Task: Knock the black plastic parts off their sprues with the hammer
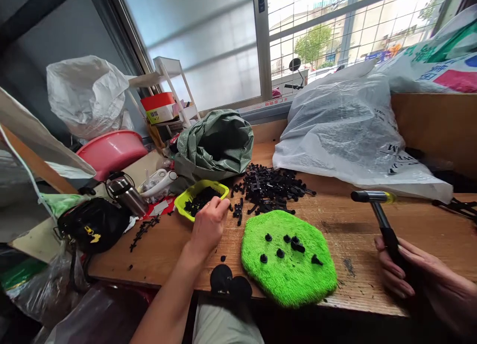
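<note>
My left hand (211, 223) is closed at the right rim of a yellow-green plastic basket (181, 211) that holds small black parts (201, 200). Its fingertips are turned away, so whatever they pinch is hidden. On the right, my right hand (397, 269) grips the black handle of a hammer (380, 215), whose head has one black face and one yellow face. The hammer is raised above the table. Between my hands lies a fuzzy bright green pad (290, 284), with several small black plastic pieces (280, 253) standing or lying on it.
Behind the pad spreads a heap of black plastic parts (272, 185). A green woven sack (219, 145) and a large clear plastic bag (335, 135) stand farther back. Two black discs (221, 278) rest at the wooden table's (357, 244) front edge. A steel flask (126, 192) is at left.
</note>
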`<state>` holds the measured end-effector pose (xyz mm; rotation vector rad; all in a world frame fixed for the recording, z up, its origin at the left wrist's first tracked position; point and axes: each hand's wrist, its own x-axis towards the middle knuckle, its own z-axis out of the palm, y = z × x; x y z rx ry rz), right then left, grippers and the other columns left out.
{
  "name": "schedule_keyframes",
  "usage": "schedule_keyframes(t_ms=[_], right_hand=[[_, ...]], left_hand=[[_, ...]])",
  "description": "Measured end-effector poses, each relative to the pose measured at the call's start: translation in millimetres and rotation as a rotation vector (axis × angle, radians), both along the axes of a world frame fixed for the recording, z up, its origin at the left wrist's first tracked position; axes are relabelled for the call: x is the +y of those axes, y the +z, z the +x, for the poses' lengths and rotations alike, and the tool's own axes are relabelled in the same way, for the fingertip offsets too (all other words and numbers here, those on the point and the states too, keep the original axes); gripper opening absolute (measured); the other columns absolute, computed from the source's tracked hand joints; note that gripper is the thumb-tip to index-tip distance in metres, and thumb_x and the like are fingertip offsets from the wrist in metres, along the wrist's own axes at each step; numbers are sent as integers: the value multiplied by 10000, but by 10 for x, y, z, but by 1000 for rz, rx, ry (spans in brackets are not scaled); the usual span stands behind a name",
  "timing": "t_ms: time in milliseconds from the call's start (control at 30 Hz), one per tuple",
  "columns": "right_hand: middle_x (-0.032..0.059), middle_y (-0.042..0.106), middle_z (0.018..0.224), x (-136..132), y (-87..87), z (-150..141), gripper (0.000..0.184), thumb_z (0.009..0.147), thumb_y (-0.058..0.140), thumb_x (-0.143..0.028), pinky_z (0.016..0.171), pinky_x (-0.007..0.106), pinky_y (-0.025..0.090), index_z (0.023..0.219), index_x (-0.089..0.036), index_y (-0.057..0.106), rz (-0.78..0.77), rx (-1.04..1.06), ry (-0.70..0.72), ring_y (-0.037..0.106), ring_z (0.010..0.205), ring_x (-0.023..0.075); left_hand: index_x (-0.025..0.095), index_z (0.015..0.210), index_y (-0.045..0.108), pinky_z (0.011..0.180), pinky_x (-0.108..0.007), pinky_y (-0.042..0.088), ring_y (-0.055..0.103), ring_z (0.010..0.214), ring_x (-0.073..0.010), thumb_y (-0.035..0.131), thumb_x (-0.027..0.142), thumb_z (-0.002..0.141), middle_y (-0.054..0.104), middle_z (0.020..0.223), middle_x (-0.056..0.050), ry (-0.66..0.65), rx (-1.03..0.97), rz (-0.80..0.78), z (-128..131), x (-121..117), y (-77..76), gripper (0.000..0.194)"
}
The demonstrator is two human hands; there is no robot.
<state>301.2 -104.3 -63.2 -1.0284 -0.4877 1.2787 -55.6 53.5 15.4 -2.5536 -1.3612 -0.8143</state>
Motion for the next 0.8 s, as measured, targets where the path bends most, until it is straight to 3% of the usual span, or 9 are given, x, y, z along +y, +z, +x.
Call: schedule_keyframes(t_ms=[67, 133, 233, 300, 400, 533, 667, 800], right_hand=[[19, 421, 564, -11, 31, -10, 303, 603, 762, -410, 328, 265, 393, 836, -237, 677, -6, -10, -3, 367, 408, 130], [12, 408, 566, -12, 20, 3, 268, 640, 737, -406, 327, 277, 398, 851, -255, 671, -5, -16, -9, 362, 407, 137], [7, 391, 567, 0, -32, 46, 236, 669, 716, -386, 316, 306, 396, 871, -275, 664, -9, -23, -9, 348, 396, 150], [10, 389, 570, 13, -54, 66, 234, 673, 715, -382, 308, 318, 391, 877, -278, 664, -20, -29, -6, 350, 395, 159], [12, 397, 574, 28, -20, 47, 233, 673, 719, -400, 305, 300, 382, 859, -272, 664, -36, -47, -16, 349, 402, 150], [7, 406, 551, 16, 159, -81, 289, 578, 778, -413, 323, 261, 396, 779, -245, 658, -76, -84, -27, 358, 405, 123], [3, 410, 537, -21, 327, -198, 339, 517, 805, -433, 327, 261, 398, 747, -238, 649, -103, -114, -33, 361, 406, 121], [-3, 408, 543, -32, 320, -188, 339, 548, 794, -442, 336, 255, 393, 773, -240, 641, -97, -119, -20, 356, 412, 120]], left_hand=[[214, 1058, 611, 771, -306, 465, 604, 869, -202, 387, 195, 932, 626, 1006, -73, -9, 206, -130, -118, -218, -139, 258], [227, 1247, 532, 857, -351, 472, 599, 990, -230, 468, 272, 919, 613, 1141, -86, -53, 243, -235, -233, -349, -286, 337], [216, 1422, 346, 985, -381, 435, 531, 1174, -242, 545, 396, 882, 535, 1308, -115, -121, 51, -287, -366, -384, -455, 603], [177, 1377, 417, 1005, -400, 422, 523, 1185, -253, 532, 381, 887, 549, 1282, -141, -35, -96, -268, -392, -335, -504, 543], [136, 1101, 631, 921, -407, 464, 591, 1022, -261, 582, 284, 838, 638, 1070, -135, 97, -179, -337, -335, -228, -483, 306], [166, 790, 645, 721, -278, 488, 599, 751, -161, 622, 134, 710, 646, 782, -25, -38, -292, -625, -226, -142, -396, 89], [172, 726, 552, 598, -226, 456, 553, 615, -107, 603, 155, 696, 582, 700, 24, -34, -598, -725, -158, -175, -346, 62], [167, 843, 522, 498, -180, 415, 523, 503, -53, 653, 258, 695, 549, 714, 44, -130, -1050, -1011, 28, -258, -251, 218]])
